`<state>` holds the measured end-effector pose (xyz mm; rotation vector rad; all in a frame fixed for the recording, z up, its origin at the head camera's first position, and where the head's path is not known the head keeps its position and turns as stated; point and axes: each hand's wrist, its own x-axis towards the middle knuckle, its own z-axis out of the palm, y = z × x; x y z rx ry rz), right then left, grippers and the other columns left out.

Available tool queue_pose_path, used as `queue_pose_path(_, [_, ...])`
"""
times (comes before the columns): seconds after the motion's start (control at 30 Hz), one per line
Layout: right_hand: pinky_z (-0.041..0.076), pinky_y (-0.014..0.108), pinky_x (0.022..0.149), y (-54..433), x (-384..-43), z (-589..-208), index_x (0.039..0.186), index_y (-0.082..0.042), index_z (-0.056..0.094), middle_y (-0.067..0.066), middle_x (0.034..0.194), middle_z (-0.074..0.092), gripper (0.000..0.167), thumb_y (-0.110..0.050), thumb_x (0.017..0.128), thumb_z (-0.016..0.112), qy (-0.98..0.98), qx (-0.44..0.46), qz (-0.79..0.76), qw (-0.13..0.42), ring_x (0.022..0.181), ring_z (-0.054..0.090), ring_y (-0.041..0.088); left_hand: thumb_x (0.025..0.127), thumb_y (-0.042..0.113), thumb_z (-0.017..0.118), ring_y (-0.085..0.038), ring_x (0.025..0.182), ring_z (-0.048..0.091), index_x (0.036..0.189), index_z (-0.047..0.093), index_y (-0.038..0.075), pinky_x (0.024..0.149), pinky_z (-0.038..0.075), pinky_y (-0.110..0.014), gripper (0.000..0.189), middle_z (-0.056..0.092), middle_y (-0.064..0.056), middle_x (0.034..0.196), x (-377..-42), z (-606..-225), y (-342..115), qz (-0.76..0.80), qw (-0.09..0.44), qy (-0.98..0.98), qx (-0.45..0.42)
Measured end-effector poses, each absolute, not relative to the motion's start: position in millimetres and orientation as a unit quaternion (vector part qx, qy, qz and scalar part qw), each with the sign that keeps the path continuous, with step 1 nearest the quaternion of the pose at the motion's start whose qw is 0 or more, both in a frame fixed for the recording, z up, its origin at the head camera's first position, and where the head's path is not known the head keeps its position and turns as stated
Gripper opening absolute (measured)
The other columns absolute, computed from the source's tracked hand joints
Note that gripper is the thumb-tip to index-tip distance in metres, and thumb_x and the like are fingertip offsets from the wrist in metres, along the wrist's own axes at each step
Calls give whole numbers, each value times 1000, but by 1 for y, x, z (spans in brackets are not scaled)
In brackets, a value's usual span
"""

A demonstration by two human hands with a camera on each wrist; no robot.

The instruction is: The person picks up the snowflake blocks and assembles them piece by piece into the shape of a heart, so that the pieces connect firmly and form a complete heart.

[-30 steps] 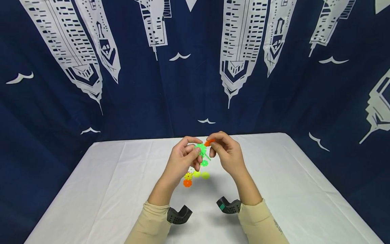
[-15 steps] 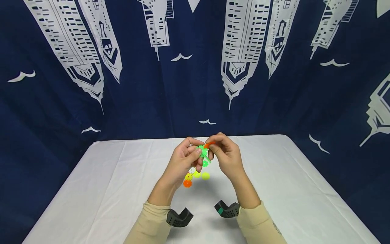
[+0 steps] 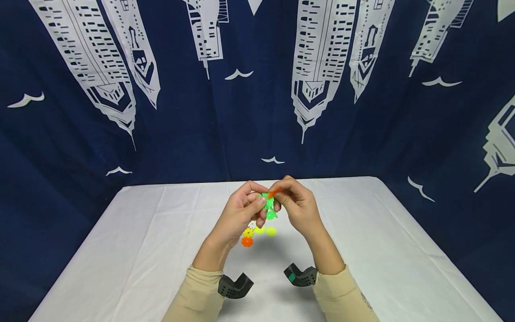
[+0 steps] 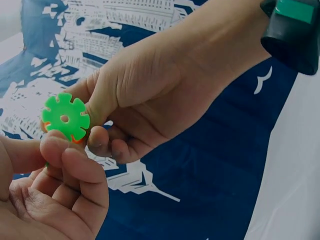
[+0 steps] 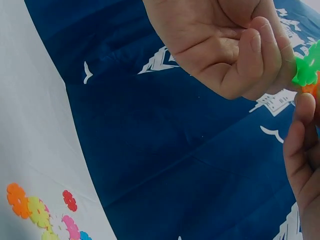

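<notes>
In the head view my left hand [image 3: 241, 208] pinches a bright green notched plastic disc [image 3: 266, 202] between thumb and fingers. The left wrist view shows this snowflake-like disc [image 4: 65, 118] face on, with a small centre hole. Beside it, my right hand [image 3: 297, 203] pinches an orange disc [image 3: 275, 192], seen nearly edge-on. The orange disc meets the green one's edge; fingers hide how deep they fit. Another green piece [image 3: 271, 215] shows just below; whether it joins the held one I cannot tell. Both hands are raised above the table.
Loose notched discs lie on the white-covered table [image 3: 161, 250]: an orange one [image 3: 247, 242], yellow ones [image 3: 271, 231], plus a red one [image 5: 69, 200] and a pink one [image 5: 71, 227] in the right wrist view. A navy patterned cloth [image 3: 181, 134] hangs behind.
My right hand has moved slightly left and down, bringing the orange disc against the green one and turning it more edge-on. The left hand has barely moved. The loose discs stay put.
</notes>
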<state>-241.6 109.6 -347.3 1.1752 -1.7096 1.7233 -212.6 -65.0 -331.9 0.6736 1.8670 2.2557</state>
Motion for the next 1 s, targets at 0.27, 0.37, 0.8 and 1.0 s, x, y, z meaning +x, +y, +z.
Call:
queue_pose_path(0.27, [51, 22, 58, 116, -243, -349, 100, 7, 61, 7, 85, 58, 6, 6, 94, 60, -647, 400, 611, 218, 61, 54, 15, 100, 5, 54, -12, 52, 53, 124, 52, 3, 55, 48, -20, 25, 63, 2, 70, -216, -335, -68, 718, 60, 652, 235])
queue_pose_path(0.37, [51, 22, 58, 117, -243, -350, 102, 7, 62, 2, 86, 61, 11, 11, 92, 59, -656, 391, 607, 222, 61, 54, 15, 100, 8, 57, -13, 52, 55, 124, 52, 5, 57, 50, -22, 25, 67, 1, 72, -216, -335, -70, 710, 65, 661, 234])
queue_pose_path(0.8, [54, 21, 63, 117, -243, -346, 97, 2, 70, 13, 88, 63, 13, 11, 89, 64, -686, 383, 573, 235, 67, 59, 14, 92, 10, 69, -17, 59, 65, 119, 47, 8, 64, 60, -31, 34, 73, -5, 81, -217, -333, -69, 703, 118, 668, 214])
queue_pose_path(1.0, [53, 19, 68, 118, -244, -347, 95, 1, 73, 13, 94, 60, 19, 15, 83, 68, -688, 400, 550, 254, 74, 59, 11, 92, 14, 70, -16, 61, 66, 124, 57, 5, 65, 60, -30, 35, 75, -6, 84, -219, -337, -70, 670, 136, 695, 222])
